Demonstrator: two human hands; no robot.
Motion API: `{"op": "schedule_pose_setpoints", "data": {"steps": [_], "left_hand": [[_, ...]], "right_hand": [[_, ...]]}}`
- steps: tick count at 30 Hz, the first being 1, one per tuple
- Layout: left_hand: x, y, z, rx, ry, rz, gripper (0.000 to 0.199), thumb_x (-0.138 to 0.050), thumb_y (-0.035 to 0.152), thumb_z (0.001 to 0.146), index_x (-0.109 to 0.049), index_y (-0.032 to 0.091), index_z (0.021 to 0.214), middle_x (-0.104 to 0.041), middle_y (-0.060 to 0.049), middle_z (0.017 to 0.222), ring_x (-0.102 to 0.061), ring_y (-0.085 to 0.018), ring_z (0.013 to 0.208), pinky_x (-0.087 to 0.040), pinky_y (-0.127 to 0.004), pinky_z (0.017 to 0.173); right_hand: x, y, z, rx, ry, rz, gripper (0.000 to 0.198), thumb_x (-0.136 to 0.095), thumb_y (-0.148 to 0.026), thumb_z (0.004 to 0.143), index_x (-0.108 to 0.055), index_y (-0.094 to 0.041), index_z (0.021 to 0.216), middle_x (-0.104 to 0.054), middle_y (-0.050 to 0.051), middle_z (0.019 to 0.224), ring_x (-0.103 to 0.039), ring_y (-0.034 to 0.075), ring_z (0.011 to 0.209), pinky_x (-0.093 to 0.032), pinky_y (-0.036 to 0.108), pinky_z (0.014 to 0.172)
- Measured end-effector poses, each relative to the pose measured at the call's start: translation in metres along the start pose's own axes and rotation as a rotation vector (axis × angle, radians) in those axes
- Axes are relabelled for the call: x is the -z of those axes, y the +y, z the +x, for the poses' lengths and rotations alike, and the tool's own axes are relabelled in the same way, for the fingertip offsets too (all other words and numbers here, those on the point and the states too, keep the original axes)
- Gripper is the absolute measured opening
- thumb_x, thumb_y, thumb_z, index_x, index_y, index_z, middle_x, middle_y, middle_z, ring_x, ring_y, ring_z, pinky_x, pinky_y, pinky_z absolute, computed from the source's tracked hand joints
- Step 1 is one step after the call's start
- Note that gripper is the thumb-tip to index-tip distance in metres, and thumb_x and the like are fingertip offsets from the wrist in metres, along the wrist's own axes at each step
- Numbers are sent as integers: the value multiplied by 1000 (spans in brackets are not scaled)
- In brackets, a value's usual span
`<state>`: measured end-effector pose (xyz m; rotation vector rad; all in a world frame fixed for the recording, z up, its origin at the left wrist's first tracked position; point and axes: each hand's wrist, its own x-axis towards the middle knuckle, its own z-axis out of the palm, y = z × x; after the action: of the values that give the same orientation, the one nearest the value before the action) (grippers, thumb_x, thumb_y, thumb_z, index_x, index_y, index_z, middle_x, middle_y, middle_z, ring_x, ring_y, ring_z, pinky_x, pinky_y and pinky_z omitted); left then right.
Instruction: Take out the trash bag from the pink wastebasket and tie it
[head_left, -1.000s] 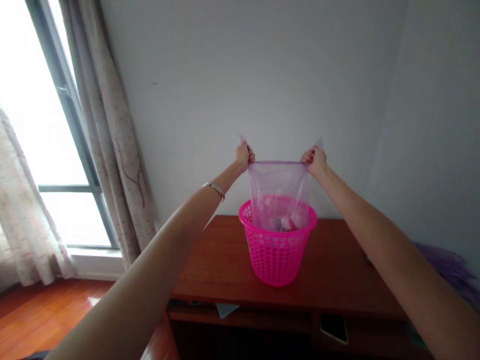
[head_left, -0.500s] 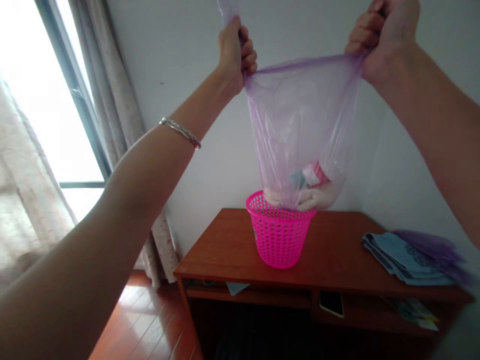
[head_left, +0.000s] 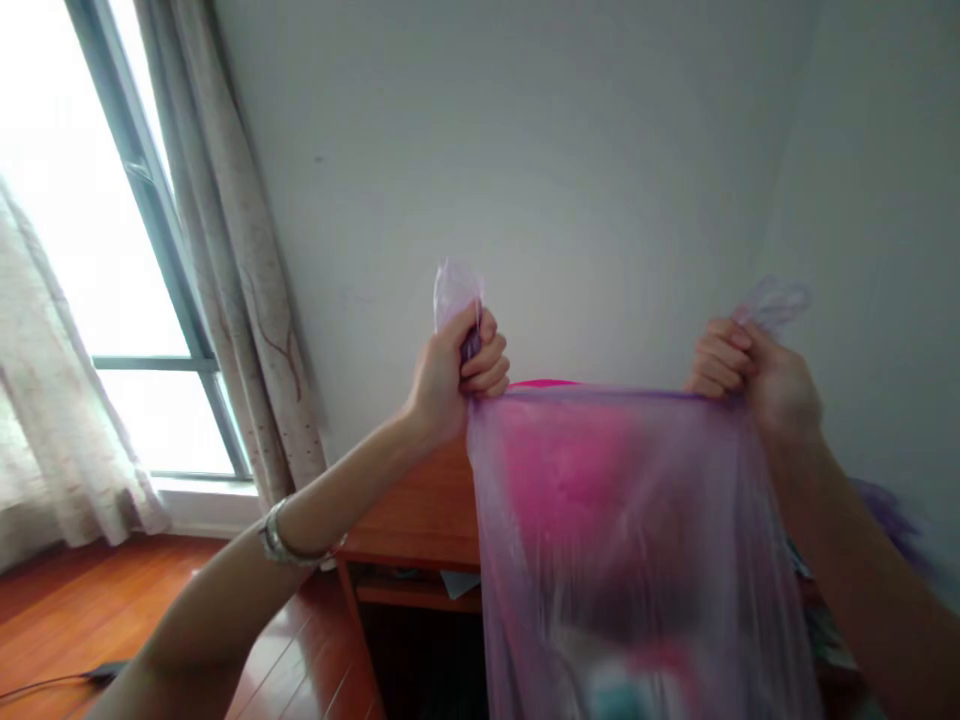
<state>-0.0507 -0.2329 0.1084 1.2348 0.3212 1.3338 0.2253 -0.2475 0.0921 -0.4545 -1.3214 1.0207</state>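
I hold a translucent purple plastic bag [head_left: 630,540] stretched wide, close in front of me. My left hand [head_left: 454,375] grips its left top corner and my right hand [head_left: 757,375] grips its right top corner. The bag hangs down past the bottom of the view, with blurred white, red and teal items near its bottom. The pink basket [head_left: 544,383] stands on the wooden desk [head_left: 420,510] behind the bag. Only a sliver of its rim shows above the bag's edge; the rest shows as a pink blur through the plastic.
A grey wall stands behind the desk and at the right. A window with patterned curtains [head_left: 240,300] is at the left. The wooden floor [head_left: 82,620] lies at lower left with a dark cable on it. A purple thing [head_left: 889,515] shows at the right behind my forearm.
The bag has come out of the pink basket, rose high, and now hangs lower and much closer to me, hiding most of the basket. Both hands have kept their grip on its corners.
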Motion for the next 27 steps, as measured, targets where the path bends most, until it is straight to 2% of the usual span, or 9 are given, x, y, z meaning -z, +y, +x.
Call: {"op": "schedule_pose_setpoints", "data": {"steps": [4, 7, 10, 15, 19, 23, 27], "left_hand": [[30, -32, -2, -20, 83, -51, 38, -48, 37, 94, -42, 18, 62, -22, 9, 41, -19, -4, 30, -18, -17, 34], [50, -50, 22, -39, 135, -68, 36, -51, 37, 92, -42, 18, 63, -22, 10, 41, -20, -4, 30, -17, -17, 34], [68, -65, 57, -58, 169, -59, 36, -52, 37, 92, -42, 18, 63, -21, 10, 41, -19, -4, 30, -15, -17, 35], [100, -95, 123, -101, 229, -9, 36, -44, 34, 94, -40, 19, 62, -21, 10, 39, -16, -5, 30, -11, -19, 35], [123, -117, 165, -89, 310, 26, 34, -42, 32, 94, -39, 20, 63, -22, 10, 39, -17, -5, 30, -11, -20, 36], [134, -130, 188, -89, 342, 37, 33, -41, 29, 94, -38, 20, 63, -23, 10, 39, -18, -5, 31, -11, -20, 37], [137, -135, 192, -92, 344, 35, 32, -40, 27, 93, -37, 20, 62, -23, 10, 39, -18, -5, 31, -11, -20, 37]], "right_hand": [[6, 46, -4, -92, 43, 161, 46, -55, -41, 89, -21, -22, 64, -7, -8, 50, 2, 8, 43, -9, 23, 38], [14, 72, 14, -127, 37, 324, 40, -53, -36, 91, -26, -21, 64, -8, -9, 49, 2, 8, 43, -11, 21, 37], [25, 94, 43, -127, 53, 394, 37, -45, -34, 95, -28, -21, 65, -9, -9, 48, 1, 8, 42, -13, 20, 36], [44, 132, 95, -146, 131, 353, 38, -31, -33, 99, -29, -20, 64, -13, -8, 45, -2, 8, 40, -13, 20, 36], [61, 160, 130, -150, 158, 223, 39, -37, -38, 97, -30, -21, 63, -13, -8, 45, -4, 8, 39, -13, 21, 37], [73, 178, 151, -110, 152, 188, 39, -45, -41, 93, -31, -21, 63, -11, -9, 46, -5, 7, 40, -13, 21, 38], [77, 183, 154, -101, 166, 220, 37, -45, -39, 93, -32, -21, 63, -12, -9, 46, -4, 7, 40, -13, 20, 38]]}}
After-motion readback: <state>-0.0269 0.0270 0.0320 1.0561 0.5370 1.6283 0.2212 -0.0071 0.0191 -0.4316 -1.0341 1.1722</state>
